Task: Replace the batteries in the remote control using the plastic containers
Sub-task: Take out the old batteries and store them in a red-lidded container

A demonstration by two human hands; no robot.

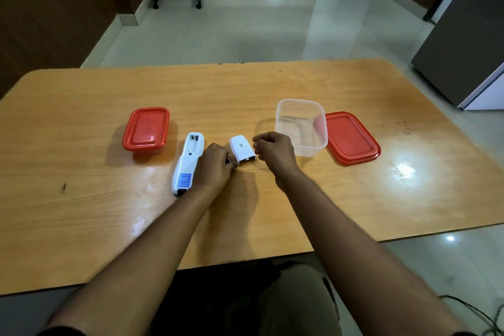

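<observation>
The remote control (188, 162) lies face down on the table (81, 131), its battery bay open and apparently empty at the far end, just to the outer side of the left hand (215, 166). That hand is curled closed, and something small and dark shows at its fingertips — probably a battery (228, 159), though too little is visible to be sure. Just beyond those fingertips, touching or nearly so, rests the white battery cover (242, 149).

On the far side of the cover hovers the right hand (274, 151), fingers loosely bent with nothing visible in them; whether it pinches anything small I cannot tell. Directly past its knuckles stands the open clear container (301, 127), which looks empty, and beyond that its red lid (351, 138) lies flat. The closed red-lidded container (146, 129) sits well away from both hands, on the far side of the remote.

The main risk, as I judge it, is confusion — spent cells dropped in the wrong tub, or put back in the bay. A small round cell could also slip from the curled fingers and roll on the glossy tabletop. The loose cover is close enough to be knocked aside by either hand, and cells could be seated with reversed polarity.
</observation>
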